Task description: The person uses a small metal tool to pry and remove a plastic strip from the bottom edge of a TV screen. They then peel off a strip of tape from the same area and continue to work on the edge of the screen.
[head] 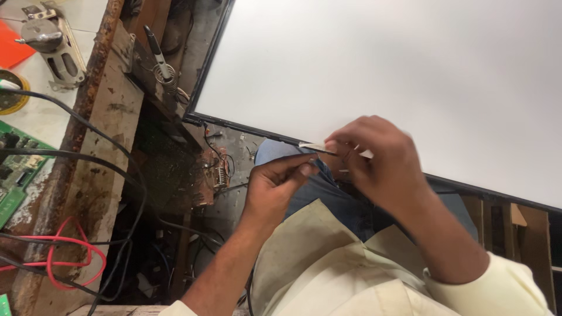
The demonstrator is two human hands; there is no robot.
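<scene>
My left hand [275, 184] and my right hand [377, 158] meet over my lap, at the lower edge of a large white flat panel [380, 70] with a thin black frame. Between the fingertips of both hands is a small pale strip [313, 147] lying along the panel's black edge. The left thumb and forefinger pinch its left end; the right fingers curl over its right end. What lies under the right palm is hidden.
A worn wooden workbench edge [111, 134] runs down the left side. On it are a green circuit board [17, 169], black cables [88, 158], a red wire loop [70, 257] and a soldering iron in a coil stand [161, 61]. A metal tool [50, 44] lies top left.
</scene>
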